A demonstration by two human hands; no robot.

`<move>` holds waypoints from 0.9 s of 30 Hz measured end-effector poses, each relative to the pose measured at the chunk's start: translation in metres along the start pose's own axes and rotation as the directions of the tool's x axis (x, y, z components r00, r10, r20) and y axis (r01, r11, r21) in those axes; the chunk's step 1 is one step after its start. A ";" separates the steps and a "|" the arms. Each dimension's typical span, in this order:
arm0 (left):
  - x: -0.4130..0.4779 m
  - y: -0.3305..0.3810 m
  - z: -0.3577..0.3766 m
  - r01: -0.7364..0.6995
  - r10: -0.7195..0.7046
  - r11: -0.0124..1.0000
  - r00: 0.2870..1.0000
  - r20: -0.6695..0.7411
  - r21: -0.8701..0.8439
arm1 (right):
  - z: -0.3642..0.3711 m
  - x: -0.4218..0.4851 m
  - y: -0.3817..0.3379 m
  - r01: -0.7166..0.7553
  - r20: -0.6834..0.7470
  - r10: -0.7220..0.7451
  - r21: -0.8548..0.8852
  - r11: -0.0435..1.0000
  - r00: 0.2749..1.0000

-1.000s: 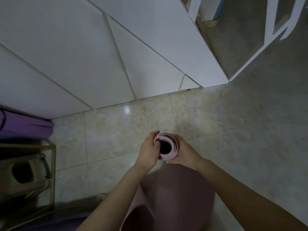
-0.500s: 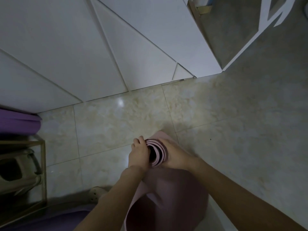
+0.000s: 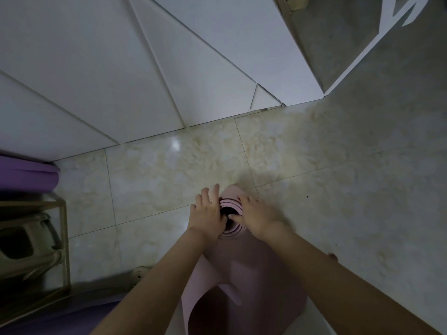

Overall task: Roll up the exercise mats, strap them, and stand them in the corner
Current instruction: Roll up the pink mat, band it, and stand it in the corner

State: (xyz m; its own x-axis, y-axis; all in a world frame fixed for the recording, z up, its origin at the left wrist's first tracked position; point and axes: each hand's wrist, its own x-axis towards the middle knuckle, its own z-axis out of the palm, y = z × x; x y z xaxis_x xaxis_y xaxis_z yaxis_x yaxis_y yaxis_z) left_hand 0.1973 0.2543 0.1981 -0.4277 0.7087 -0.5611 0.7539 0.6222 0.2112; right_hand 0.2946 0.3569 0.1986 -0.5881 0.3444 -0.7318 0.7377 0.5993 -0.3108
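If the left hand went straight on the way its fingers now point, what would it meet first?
Beside the rolled pink mat, the left hand points forward over floor tiles; the white wall panel is probably first, though depth is unclear.
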 end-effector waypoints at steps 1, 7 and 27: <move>-0.001 0.001 0.004 -0.067 0.066 0.993 0.998 0.008 0.102 | 0.001 0.002 -0.002 -0.015 -0.002 0.014 -0.035 0.999 1.000; 0.006 0.009 0.018 -0.116 0.111 0.967 0.993 0.034 0.227 | -0.001 0.014 -0.005 -0.077 -0.074 0.071 -0.087 0.993 0.995; 0.038 -0.028 -0.020 0.053 -0.008 0.824 0.997 0.082 -0.564 | -0.003 0.019 0.007 0.077 -0.131 0.001 0.584 0.808 0.991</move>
State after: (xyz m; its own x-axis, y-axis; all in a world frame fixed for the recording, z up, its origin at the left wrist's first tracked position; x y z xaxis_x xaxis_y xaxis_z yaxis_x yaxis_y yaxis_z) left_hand 0.1501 0.2708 0.1870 -0.3918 0.6738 -0.6266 0.3168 0.7381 0.5957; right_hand 0.2877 0.3699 0.1841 -0.6259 0.4370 -0.6460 0.7446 0.0884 -0.6617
